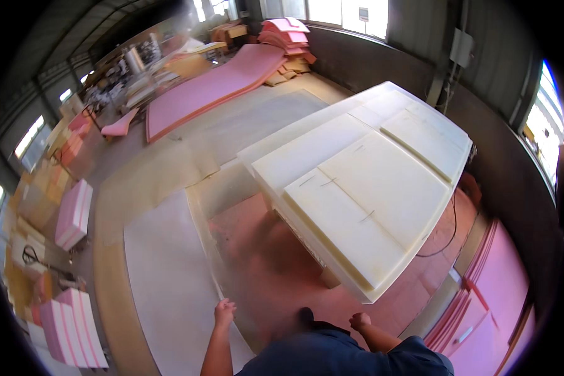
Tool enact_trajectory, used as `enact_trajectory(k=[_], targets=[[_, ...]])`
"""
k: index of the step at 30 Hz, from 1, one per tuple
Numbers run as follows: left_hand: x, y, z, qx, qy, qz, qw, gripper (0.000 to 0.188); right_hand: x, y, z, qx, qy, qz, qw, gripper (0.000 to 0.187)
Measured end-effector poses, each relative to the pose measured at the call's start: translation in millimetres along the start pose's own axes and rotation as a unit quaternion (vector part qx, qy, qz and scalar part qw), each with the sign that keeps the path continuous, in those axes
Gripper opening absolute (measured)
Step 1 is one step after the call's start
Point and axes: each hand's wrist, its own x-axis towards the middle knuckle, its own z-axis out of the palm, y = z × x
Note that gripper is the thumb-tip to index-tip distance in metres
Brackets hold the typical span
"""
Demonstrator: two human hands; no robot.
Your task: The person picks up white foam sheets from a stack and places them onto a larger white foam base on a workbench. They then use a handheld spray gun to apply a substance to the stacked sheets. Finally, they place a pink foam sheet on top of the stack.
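Note:
My left hand (pixel 224 308) hangs low in front of me, its fingers loosely bent and a little apart, with nothing seen in it. On the other side my right hand (pixel 359 321) is curled closed and appears to hold nothing. Ahead to the right stands a low platform topped with cream foam slabs (pixel 363 207) of different sizes, some laid over others. A few short dark lines mark the top slab. My right hand is nearest to this platform's close corner, apart from it. Below my left hand lies a pale sheet (pixel 163 263) on the floor.
Reddish boards (pixel 263 250) cover the floor around the platform, and a black cable (pixel 452 232) trails at its right. Pink sheets (pixel 501 282) lean at the right. A long pink foam sheet (pixel 213 91) lies farther back. Pink-and-white foam blocks (pixel 75 329) stand at left.

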Motion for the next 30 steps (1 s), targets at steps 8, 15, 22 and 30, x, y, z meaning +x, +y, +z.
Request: enact_trajectory(k=[8, 15, 22, 30], targets=[[176.8, 141.1, 68.2, -0.041, -0.064, 0.024, 0.997, 0.044, -23.2, -38.7, -37.5, 0.786, 0.180, 0.246, 0.537, 0.038], [375.1, 242.1, 161.7, 0.048, -0.054, 0.102, 0.992, 0.053, -40.6, -54.9, -38.9, 0.884, 0.274, 0.142, 0.353, 0.051], [518.0, 272.4, 230.5, -0.107, -0.188, 0.111, 0.970, 0.059, -52.7, -86.9, -67.0, 0.876, 0.363, 0.112, 0.296, 0.050], [592.1, 272.9, 236.5, -0.031, -0.313, 0.122, 0.941, 0.048, -35.2, -111.9, -83.0, 0.865, 0.399, 0.078, 0.295, 0.047]])
